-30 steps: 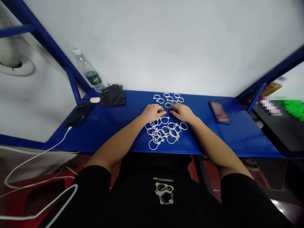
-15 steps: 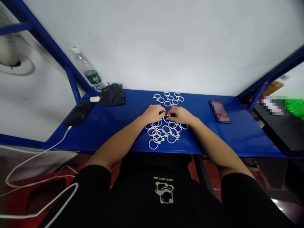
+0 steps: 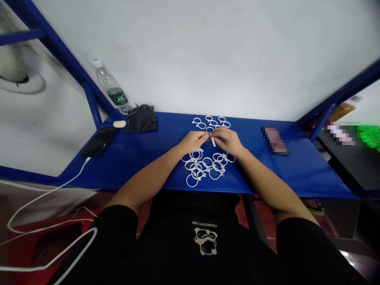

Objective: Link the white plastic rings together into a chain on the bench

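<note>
Between my two hands a white plastic ring (image 3: 213,141) is held up and seen nearly edge-on. My left hand (image 3: 193,141) pinches at its left side, fingers closed. From the right, my right hand (image 3: 228,141) grips the same ring between thumb and fingers; the fingertips hide part of it. Just below the hands lies a loose pile of white rings (image 3: 208,163), overlapping, with small knobs on them. Beyond the hands a smaller group of similar rings (image 3: 197,120) lies spread out, partly covered by my right hand.
The blue table (image 3: 166,122) meets a pale wall. At left are a plastic bottle (image 3: 115,94), a crumpled black bag (image 3: 141,119), a small cream-coloured piece (image 3: 119,124) and a black phone (image 3: 99,142) on a white cable (image 3: 71,180). Another phone (image 3: 275,140) lies right.
The ring between my hands was lying flatter near the pile; now it is lifted away and turned edge-on. My right hand has moved slightly up, over part of the far group.
</note>
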The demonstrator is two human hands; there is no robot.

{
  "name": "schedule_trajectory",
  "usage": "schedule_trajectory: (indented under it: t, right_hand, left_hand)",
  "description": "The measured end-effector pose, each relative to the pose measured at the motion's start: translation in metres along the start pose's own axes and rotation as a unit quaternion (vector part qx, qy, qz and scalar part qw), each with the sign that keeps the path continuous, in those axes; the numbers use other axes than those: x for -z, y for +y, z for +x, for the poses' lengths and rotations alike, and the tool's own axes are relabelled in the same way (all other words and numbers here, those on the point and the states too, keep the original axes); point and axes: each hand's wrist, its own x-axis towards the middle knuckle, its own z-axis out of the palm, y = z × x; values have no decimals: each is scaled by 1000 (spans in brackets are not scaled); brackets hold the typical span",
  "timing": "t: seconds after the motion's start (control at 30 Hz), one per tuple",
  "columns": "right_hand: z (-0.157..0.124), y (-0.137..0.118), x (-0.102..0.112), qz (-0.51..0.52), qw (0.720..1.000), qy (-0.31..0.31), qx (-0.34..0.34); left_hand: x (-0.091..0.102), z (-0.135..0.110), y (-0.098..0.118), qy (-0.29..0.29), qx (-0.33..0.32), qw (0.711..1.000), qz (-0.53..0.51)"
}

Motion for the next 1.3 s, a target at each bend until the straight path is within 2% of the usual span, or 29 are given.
schedule_trajectory:
  t: [0.1, 0.2, 0.4, 0.6, 0.9, 1.0, 1.13, 1.3]
  right_hand:
    - [0, 0, -1, 4, 999, 32, 29]
    - [0, 0, 0, 12, 999, 26, 29]
    - [-2, -2, 0, 23, 999, 47, -15]
    - [-1, -3, 0, 10, 998, 30, -47]
    - [-2, -4, -8, 1, 997, 31, -76]
    - [-3, -2, -7, -20, 997, 18, -69]
    - [-3, 2, -5, -82, 995, -4, -55]
    - [0, 7, -6, -137, 986, 11, -94]
  left_hand:
    - [-5, 1, -5, 15, -15, 999, -34]
    - [-7, 2, -8, 51, -35, 998, -31]
    - [-6, 2, -9, 110, -131, 981, 90]
    - [-5, 1, -8, 118, -173, 962, 174]
    - [-6, -1, -6, 127, -185, 955, 195]
    - [-1, 1, -7, 101, -176, 960, 196]
    - [16, 2, -5, 48, -147, 967, 202]
    - [38, -6, 7, -32, -131, 972, 195]
